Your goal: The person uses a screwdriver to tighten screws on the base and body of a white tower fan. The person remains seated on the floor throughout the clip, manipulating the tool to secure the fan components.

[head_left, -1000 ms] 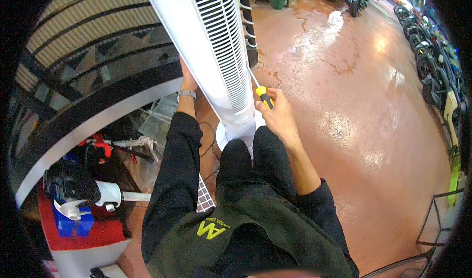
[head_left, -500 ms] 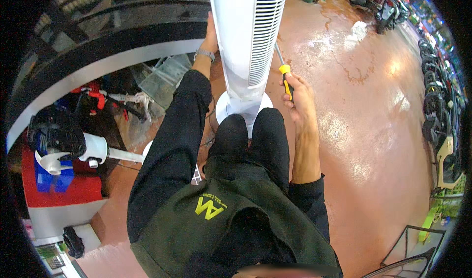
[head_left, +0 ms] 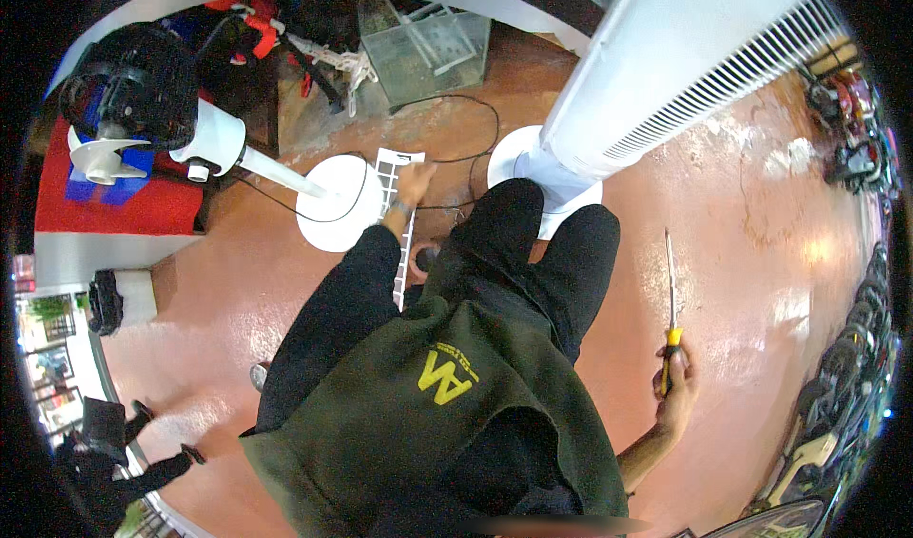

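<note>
My right hand (head_left: 675,376) is closed around the yellow-and-black handle of a screwdriver (head_left: 672,334). Its long metal shaft points up and away from me, clear of other things. Over on the left, my left hand (head_left: 414,186) reaches down to a long white strip with dark grid lines (head_left: 388,172) on the floor; its fingers look stretched out, though small and slightly blurred. In front of my knees a tall white tower fan (head_left: 609,91) with a slatted grille stands on a round white base (head_left: 514,153), leaning to the right in view. Neither hand touches it.
A white pedestal fan without its guard (head_left: 214,139) stands left on a round base (head_left: 333,205). Dark cable (head_left: 495,120) loops over the floor. Beyond lies a clear plastic bin (head_left: 428,58). A roll of tape (head_left: 425,260) sits by my knee. Someone in black (head_left: 105,452) is lower left.
My left hand has left the tower fan's side and gone down to the gridded strip. My right hand has drawn the screwdriver away from the fan, toward me and right. The view has swung left.
</note>
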`<move>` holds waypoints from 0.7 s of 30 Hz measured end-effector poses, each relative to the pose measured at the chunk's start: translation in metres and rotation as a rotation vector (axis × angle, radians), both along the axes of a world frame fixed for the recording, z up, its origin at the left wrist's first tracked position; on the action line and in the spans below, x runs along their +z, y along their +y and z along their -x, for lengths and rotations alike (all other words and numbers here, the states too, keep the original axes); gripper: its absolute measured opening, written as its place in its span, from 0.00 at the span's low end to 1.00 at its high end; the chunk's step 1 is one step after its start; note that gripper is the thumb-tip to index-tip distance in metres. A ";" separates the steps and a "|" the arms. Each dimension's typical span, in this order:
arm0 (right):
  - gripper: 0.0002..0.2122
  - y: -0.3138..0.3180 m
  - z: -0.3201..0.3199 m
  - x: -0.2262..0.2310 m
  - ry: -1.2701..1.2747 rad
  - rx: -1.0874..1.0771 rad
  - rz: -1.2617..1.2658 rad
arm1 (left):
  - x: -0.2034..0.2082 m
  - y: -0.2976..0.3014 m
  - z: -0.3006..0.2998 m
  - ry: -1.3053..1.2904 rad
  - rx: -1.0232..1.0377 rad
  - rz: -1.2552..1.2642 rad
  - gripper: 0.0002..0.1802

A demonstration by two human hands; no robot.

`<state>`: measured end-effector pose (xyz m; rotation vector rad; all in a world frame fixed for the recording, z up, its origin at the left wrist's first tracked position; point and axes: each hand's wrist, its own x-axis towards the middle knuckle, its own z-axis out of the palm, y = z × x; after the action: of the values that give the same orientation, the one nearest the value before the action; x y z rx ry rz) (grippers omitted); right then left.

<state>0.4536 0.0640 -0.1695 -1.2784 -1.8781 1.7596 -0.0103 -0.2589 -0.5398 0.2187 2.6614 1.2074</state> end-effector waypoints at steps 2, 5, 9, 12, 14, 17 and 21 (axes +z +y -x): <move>0.17 -0.006 -0.007 -0.023 -0.054 -0.110 0.069 | -0.010 -0.020 -0.047 0.023 0.033 0.217 0.19; 0.16 -0.012 -0.005 -0.044 -0.031 -0.196 0.148 | -0.048 -0.036 -0.075 0.019 -0.046 0.230 0.19; 0.16 -0.016 0.018 -0.051 -0.045 -0.193 0.186 | -0.115 -0.015 -0.081 0.005 -0.158 0.401 0.13; 0.17 -0.022 0.040 -0.043 -0.078 -0.106 0.117 | -0.146 0.003 -0.081 -0.038 -0.283 0.608 0.11; 0.17 -0.024 0.043 -0.048 -0.094 -0.129 0.153 | -0.178 -0.005 -0.074 0.037 -0.286 0.691 0.12; 0.17 -0.024 0.050 -0.053 -0.099 -0.119 0.147 | -0.147 0.026 -0.079 -0.019 -0.344 0.607 0.16; 0.17 -0.023 0.058 -0.045 -0.137 -0.056 0.161 | -0.063 0.032 -0.090 -0.211 -0.276 0.471 0.25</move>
<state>0.3956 0.0405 -0.2144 -1.5297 -1.7812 1.8699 0.0797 -0.2271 -0.6028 0.3421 2.5325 0.4749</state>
